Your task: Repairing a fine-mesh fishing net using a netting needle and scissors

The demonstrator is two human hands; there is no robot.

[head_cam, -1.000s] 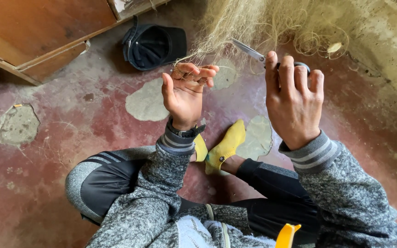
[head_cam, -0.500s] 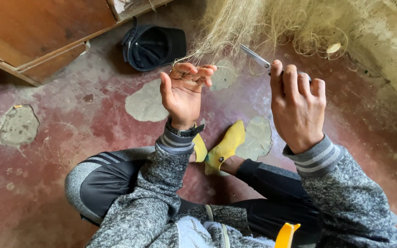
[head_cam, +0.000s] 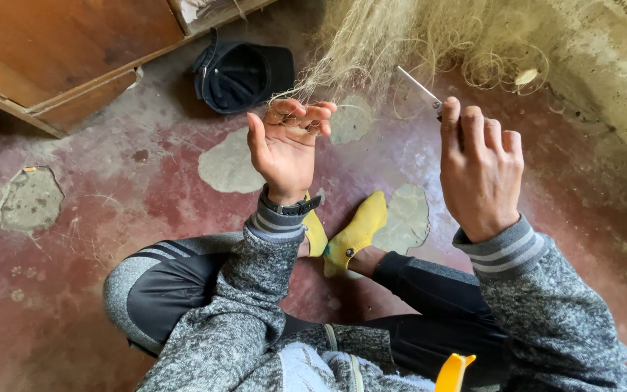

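A pale, tangled fishing net [head_cam: 400,36] hangs down from the top of the view. My left hand [head_cam: 284,149] is raised palm up, its curled fingers pinching a few strands of that net. My right hand [head_cam: 480,170] is lifted beside it, back toward me, closed on a thin silver tool [head_cam: 419,87] whose bright tip points up-left toward the net. I sit cross-legged on the floor in a grey sweater, dark trousers and yellow socks [head_cam: 357,232].
A dark cap [head_cam: 244,72] lies on the worn red floor [head_cam: 110,218] ahead of my left hand. A wooden cabinet [head_cam: 59,51] fills the upper left. A rough concrete wall [head_cam: 611,65] runs along the right. A yellow object [head_cam: 453,372] shows at my lap.
My right hand has shifted slightly and tilted the silver tool a little closer to the net strands. My left hand keeps its hold on the strands.
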